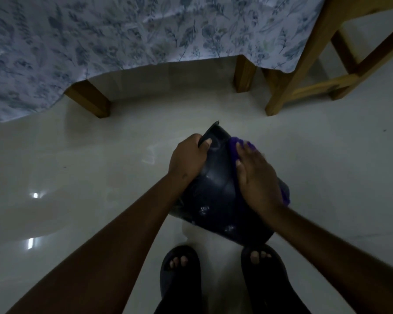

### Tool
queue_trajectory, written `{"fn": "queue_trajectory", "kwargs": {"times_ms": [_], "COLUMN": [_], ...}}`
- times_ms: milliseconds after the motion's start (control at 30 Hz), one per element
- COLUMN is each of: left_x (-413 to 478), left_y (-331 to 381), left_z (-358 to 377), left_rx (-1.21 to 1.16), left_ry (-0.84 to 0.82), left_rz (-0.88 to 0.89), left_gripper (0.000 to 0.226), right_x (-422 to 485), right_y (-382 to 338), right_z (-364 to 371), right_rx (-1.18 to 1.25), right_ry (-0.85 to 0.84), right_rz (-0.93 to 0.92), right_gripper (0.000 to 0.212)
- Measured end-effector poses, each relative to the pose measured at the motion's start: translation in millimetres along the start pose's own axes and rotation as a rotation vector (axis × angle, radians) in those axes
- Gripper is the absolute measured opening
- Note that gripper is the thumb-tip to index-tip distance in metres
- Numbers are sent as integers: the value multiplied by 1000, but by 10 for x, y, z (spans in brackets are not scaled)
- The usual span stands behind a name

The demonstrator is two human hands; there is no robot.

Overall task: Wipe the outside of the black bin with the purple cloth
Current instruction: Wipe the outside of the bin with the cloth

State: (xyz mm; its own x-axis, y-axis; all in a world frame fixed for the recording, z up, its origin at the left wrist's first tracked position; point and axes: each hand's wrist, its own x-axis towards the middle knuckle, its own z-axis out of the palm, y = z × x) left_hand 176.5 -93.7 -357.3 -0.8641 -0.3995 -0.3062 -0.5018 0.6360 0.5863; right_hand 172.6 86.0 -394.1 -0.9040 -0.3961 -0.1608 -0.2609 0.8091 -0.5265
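Dim room with a glossy pale tiled floor; a leaf-print cloth drapes over wooden legs at the top, and a wooden stool stands at upper right. At centre, the black bin is held tilted above the floor, just in front of two feet in dark slippers. The left hand curls closed around the bin's far rim. The right hand, fingers spread flat, presses the purple cloth against the bin's outer wall.
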Motion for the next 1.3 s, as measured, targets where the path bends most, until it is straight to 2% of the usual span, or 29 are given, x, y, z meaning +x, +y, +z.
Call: {"fn": "queue_trajectory", "kwargs": {"times_ms": [67, 133, 233, 300, 400, 467, 533, 600, 700, 800, 900, 1000, 1100, 1200, 1300], "left_x": [-6, 45, 20, -132, -323, -254, -139, -85, -142, -163, -102, -59, -77, -81, -109], "left_y": [-10, 48, 77, -14, -188, -215, -152, -86, -59, -47, 7, -3, -31, 13, -2], "left_z": [27, 14, -162, -240, -177, -123, -112, -100, -52, -9, -5, -9, 5, -7, -13], "left_rx": [24, 18, -190, -187, -51, -34, -3, -15, -55, -79, -100, -84, -90, -85, -93], "left_ry": [21, 7, -147, -209, -86, -6, 5, -11, -3, 46, 34, 24, 32, 46, 65], "left_rz": [-19, 10, 60, 98, 98, 124, 143, 158, 168, 147, 110, 103, 133, 138, 113], "left_gripper": [26, 26, 24, 24, 21, 22, 25, 28, 29, 32, 36, 36, 35, 31, 37], "right_x": [-359, -503, -179, 162, 408, 186, -195, -390, -103, 350, 179, -366, -185, 311, 351], "right_y": [-76, -107, -28, 95, 199, 115, -34, -106, -112, -17, 65, -91, -103, -46, 94], "right_z": [95, 151, 48, -78, -171, -91, 53, 138, 51, -118, -72, 91, 85, -73, -143], "right_rx": [-128, -147, -120, -25, 118, -3, -192, -262, -220, -76, -113, -249, -242, -145, -45], "right_ry": [-25, -22, 38, 71, 77, 84, 61, 41, 73, 84, 82, 32, 15, 70, 54], "right_rz": [-108, -166, -165, -70, 90, 32, -93, -157, -152, -56, -1, -110, -181, -47, 101], "right_gripper": [55, 54, 53, 50, 49, 51, 55, 58, 56, 54, 56, 57, 56, 54, 53]}}
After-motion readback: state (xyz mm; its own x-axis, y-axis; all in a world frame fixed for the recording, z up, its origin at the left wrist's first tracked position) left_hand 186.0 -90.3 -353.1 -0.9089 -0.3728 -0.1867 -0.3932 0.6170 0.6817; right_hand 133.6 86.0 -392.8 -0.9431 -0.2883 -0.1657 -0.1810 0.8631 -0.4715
